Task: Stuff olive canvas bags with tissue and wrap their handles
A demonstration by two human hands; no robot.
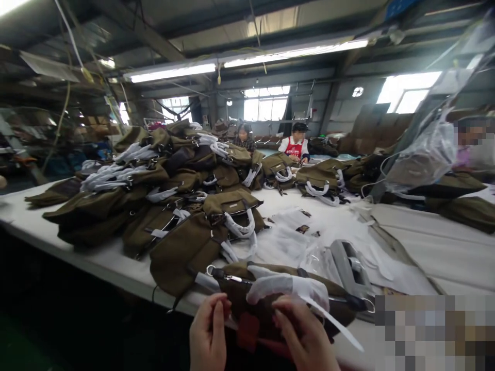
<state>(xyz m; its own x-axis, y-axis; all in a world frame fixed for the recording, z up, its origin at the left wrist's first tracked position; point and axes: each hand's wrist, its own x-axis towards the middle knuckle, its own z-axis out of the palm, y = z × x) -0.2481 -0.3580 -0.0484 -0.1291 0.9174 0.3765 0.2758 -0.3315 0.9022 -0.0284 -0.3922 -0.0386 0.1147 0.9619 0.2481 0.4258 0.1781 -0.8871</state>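
- The person's left hand (209,332) has thumb and fingertips drawn close together in front of the nearest bag; whether something thin is pinched there cannot be told.
- The right hand (303,332) is curled the same way, thumb near the fingertips, facing the left hand across a gap; its grip cannot be made out either.
- Between the two hands, low down, hangs a reddish-brown tag (247,330), blurred.
- Just behind the hands, the nearest bag (238,291), olive with dark trim, lies at the table's near edge, its zipper (234,279) showing a silvery pull.
- White-wrapped handles (276,284) lie over its top, and a loose white strip (338,324) slants down past the right hand.
- To the left, just beside it, leans a second olive bag (189,250).
- Beyond the nearest bag, to the right, sits a grey tape dispenser (350,265), near clear plastic sleeves (284,234) spread on the white table (413,224).
- Farther left rises a heap of similar bags (96,214).
- Across the table is a co-worker in a red apron (294,148).
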